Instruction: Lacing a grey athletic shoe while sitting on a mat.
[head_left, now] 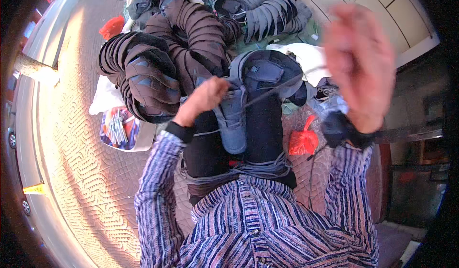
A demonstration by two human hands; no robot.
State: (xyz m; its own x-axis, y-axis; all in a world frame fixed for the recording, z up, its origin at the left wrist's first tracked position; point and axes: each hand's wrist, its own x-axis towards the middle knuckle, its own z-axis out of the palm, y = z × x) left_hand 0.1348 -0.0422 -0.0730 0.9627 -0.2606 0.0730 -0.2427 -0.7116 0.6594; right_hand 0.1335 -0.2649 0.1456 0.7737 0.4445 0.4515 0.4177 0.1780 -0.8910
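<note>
A grey-blue shoe upper (233, 132) lies across my black-trousered thighs, its toe end toward me, with laces crossing its front. My left hand (208, 98) is closed on its left edge, near the top. From the upper a grey shoelace (275, 90) runs straight up to the right, toward my raised right hand (361, 62). That hand is smeared by motion; its fingers look closed on the lace, though the lace's end is lost in the blur. Beyond the upper is another grey-blue shoe piece (267, 69), its inside showing. Loose grey laces (267, 167) lie across my lap.
Curved stacks of brown shoe uppers (198, 34) stand ahead on the left, grey ones (270, 15) behind. A bag with a colourful print (119, 129) sits on the paving to the left. Red plastic (303, 139) and white cloth (311, 60) lie right of my legs.
</note>
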